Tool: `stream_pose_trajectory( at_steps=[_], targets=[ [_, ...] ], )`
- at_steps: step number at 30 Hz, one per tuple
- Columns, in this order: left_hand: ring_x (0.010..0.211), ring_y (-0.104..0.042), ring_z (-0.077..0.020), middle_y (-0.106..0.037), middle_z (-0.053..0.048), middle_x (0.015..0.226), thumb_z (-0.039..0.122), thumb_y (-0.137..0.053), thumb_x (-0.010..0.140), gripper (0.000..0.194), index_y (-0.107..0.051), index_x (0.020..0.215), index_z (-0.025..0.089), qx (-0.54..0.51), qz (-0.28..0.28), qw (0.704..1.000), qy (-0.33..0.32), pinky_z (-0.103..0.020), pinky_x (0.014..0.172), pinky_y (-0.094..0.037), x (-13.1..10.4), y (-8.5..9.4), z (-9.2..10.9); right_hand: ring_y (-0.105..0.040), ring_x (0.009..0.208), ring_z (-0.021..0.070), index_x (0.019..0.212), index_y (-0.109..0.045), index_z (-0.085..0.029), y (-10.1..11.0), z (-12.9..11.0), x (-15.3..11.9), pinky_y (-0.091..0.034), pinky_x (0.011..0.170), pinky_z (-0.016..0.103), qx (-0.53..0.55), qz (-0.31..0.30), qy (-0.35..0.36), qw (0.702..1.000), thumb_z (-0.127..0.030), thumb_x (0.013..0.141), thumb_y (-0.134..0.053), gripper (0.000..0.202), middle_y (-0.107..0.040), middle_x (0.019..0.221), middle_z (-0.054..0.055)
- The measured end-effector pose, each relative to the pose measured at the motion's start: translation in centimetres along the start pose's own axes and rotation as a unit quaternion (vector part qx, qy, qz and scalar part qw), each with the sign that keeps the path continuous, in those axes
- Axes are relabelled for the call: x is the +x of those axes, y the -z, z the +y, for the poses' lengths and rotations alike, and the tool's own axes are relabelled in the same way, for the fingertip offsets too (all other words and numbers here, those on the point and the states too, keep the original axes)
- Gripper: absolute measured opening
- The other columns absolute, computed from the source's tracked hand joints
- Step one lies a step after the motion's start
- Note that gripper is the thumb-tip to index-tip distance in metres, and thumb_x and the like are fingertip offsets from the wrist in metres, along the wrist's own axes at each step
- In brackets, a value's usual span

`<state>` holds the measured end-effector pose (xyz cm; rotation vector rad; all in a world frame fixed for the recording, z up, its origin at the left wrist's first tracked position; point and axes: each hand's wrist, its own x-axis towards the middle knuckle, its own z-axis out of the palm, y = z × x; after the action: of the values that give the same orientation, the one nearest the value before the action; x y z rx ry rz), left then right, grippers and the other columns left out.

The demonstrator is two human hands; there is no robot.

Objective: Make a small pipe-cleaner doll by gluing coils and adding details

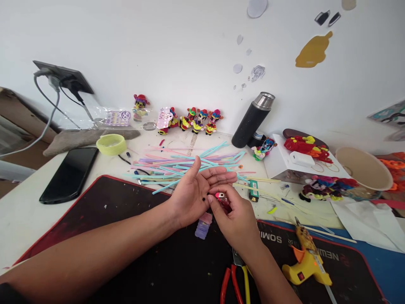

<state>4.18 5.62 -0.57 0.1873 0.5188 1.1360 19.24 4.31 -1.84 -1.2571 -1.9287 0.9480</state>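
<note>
My left hand (196, 192) is held palm up over the dark mat, its fingers stretched out. A small black bead (203, 199) lies on that palm. My right hand (236, 211) reaches in beside it, thumb and forefinger pinched at the edge of the left palm, next to the bead. Within its curled fingers sits a small red and pink piece (220, 196) with a white patch, partly hidden. Whether the fingertips also grip a second bead I cannot tell. Below the hands, a pink and purple fuzzy piece (203, 226) rests on the mat (142, 261).
Pastel pipe cleaners (171, 166) lie behind my hands. A yellow glue gun (308, 264) and red-handled pliers (232, 285) are at front right. A phone (69, 175) and yellow coil (110, 144) sit left. Several fuzzy dolls (198, 121) and a black thermos (253, 120) stand behind.
</note>
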Motion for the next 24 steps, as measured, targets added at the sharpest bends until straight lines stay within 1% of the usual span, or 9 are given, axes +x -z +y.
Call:
stream_pose_trajectory(
  at_steps=[5, 8, 12, 15, 20, 24],
  targets=[
    [0.129, -0.067, -0.0313, -0.079, -0.020, 0.121, 0.072, -0.047, 0.102, 0.067, -0.077, 0.104, 0.011, 0.025, -0.009, 1.000, -0.005, -0.040, 0.115, -0.047, 0.02, 0.38, -0.28, -0.070, 0.063, 0.0202, 0.101, -0.070, -0.027, -0.01, -0.15, 0.09, -0.045, 0.060, 0.029, -0.023, -0.007, -0.003, 1.000, -0.030, 0.097, -0.064, 0.008, -0.080, 0.083, 0.000],
    [0.128, -0.067, -0.0317, -0.079, -0.020, 0.120, 0.072, -0.048, 0.102, 0.067, -0.077, 0.103, 0.012, 0.032, -0.004, 0.999, -0.001, -0.041, 0.114, -0.048, 0.00, 0.40, -0.39, -0.067, 0.060, 0.0197, 0.097, -0.069, -0.027, -0.07, -0.19, 0.12, -0.043, 0.058, 0.029, -0.030, -0.005, -0.009, 1.000, -0.029, 0.096, -0.064, 0.006, -0.077, 0.077, -0.001],
    [0.125, -0.068, -0.0306, -0.079, -0.019, 0.117, 0.071, -0.043, 0.104, 0.069, -0.078, 0.100, 0.011, 0.028, 0.005, 1.000, -0.002, -0.039, 0.111, -0.049, -0.04, 0.24, -0.49, -0.060, 0.053, 0.0183, 0.093, -0.069, -0.026, -0.17, -0.08, 0.10, -0.037, 0.052, 0.029, -0.030, -0.001, -0.023, 0.999, -0.031, 0.095, -0.065, 0.007, -0.071, 0.067, -0.002],
    [0.125, -0.068, -0.0304, -0.079, -0.019, 0.118, 0.071, -0.041, 0.105, 0.070, -0.078, 0.100, 0.012, 0.029, 0.008, 1.000, 0.000, -0.038, 0.109, -0.050, -0.08, 0.12, -0.50, -0.056, 0.050, 0.0175, 0.091, -0.069, -0.026, -0.22, -0.01, 0.10, -0.035, 0.050, 0.028, -0.011, -0.002, -0.039, 0.999, -0.033, 0.094, -0.065, 0.008, -0.065, 0.061, -0.004],
    [0.121, -0.070, -0.0293, -0.079, -0.019, 0.117, 0.070, -0.032, 0.107, 0.076, -0.079, 0.099, 0.011, 0.023, 0.011, 1.000, 0.003, -0.038, 0.105, -0.052, -0.10, 0.05, -0.44, -0.053, 0.050, 0.0164, 0.089, -0.069, -0.025, -0.18, -0.09, 0.21, -0.034, 0.050, 0.028, 0.001, 0.003, -0.041, 0.999, -0.033, 0.093, -0.065, 0.010, -0.063, 0.060, -0.004],
    [0.116, -0.072, -0.0276, -0.080, -0.019, 0.114, 0.068, -0.026, 0.109, 0.079, -0.079, 0.099, 0.010, 0.008, 0.017, 1.000, 0.011, -0.035, 0.099, -0.054, -0.08, -0.01, -0.31, -0.052, 0.048, 0.0156, 0.092, -0.071, -0.024, -0.14, -0.19, 0.27, -0.032, 0.048, 0.027, 0.013, 0.001, -0.044, 0.999, -0.032, 0.093, -0.066, 0.009, -0.062, 0.059, -0.005]
  ],
)
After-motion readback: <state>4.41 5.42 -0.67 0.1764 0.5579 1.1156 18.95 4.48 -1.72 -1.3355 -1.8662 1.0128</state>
